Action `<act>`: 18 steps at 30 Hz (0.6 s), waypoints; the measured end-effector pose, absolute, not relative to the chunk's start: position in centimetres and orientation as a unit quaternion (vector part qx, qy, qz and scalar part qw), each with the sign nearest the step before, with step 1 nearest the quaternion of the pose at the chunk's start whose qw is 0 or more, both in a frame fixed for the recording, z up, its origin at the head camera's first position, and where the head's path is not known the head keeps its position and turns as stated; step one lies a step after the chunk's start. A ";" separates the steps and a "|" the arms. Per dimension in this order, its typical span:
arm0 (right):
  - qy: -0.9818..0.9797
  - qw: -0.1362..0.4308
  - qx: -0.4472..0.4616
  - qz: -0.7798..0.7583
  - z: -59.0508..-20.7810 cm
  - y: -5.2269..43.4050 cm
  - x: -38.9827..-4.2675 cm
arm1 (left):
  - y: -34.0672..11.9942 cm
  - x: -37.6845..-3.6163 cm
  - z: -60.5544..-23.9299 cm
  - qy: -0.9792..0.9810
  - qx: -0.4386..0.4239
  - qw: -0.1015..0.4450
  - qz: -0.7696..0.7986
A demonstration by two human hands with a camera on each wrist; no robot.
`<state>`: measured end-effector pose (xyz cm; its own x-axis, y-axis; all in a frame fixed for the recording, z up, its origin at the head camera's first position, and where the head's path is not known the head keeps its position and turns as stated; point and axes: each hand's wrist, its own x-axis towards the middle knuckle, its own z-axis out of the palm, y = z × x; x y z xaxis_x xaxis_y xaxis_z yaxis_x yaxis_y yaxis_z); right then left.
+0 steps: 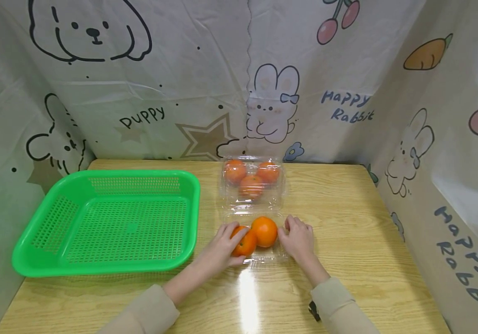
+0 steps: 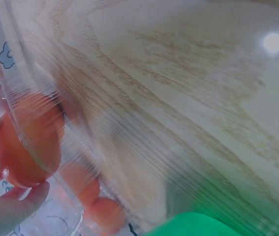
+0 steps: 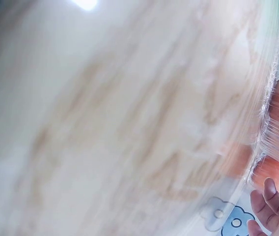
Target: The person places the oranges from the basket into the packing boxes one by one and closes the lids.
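Observation:
My left hand (image 1: 225, 246) grips an orange (image 1: 245, 243) from its left side, thumb and fingers around it. That orange sits at the left of a clear plastic container (image 1: 259, 260). Beside it, touching, lies a second orange (image 1: 264, 231). At the container's right edge is my right hand (image 1: 298, 237), its fingertips near the second orange. In the right wrist view the right hand's fingers (image 3: 272, 204) look loosely bent, with nothing seen between them. The left wrist view shows the gripped orange (image 2: 29, 140) behind the clear container wall.
Behind stands another clear plastic container (image 1: 252, 204) with three oranges inside. A green perforated basket (image 1: 194, 208) takes up the table's left side. A small black object (image 1: 314, 311) lies by the right sleeve. Printed cloth (image 1: 205, 79) walls the wooden table (image 1: 347, 208).

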<state>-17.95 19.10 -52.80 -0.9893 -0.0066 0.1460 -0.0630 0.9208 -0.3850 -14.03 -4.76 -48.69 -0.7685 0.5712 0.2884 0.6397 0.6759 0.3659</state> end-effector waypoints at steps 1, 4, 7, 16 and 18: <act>-0.977 0.071 0.017 0.199 -52.8 19.1 -18.0 | -4.7 -14.0 -48.7 -0.914 -0.329 0.072 -0.225; -0.977 0.069 0.016 0.202 -52.9 19.1 -18.0 | -4.6 -14.1 -48.8 -0.919 -0.321 0.061 -0.221; -0.977 0.068 0.015 0.204 -52.9 19.1 -18.0 | -4.6 -14.1 -49.0 -0.922 -0.316 0.053 -0.218; -0.975 0.076 0.016 0.209 -53.0 19.1 -17.9 | -4.2 -14.3 -49.2 -0.930 -0.300 0.029 -0.208; -0.975 0.079 0.017 0.209 -53.0 19.1 -17.9 | -4.2 -14.3 -49.3 -0.933 -0.300 0.025 -0.198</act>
<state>-17.95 19.13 -53.01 -0.9871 0.0003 0.1601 -0.0654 0.9120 -0.4049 -14.33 -4.16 -49.32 -0.8189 0.5495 0.1657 0.5695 0.7418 0.3541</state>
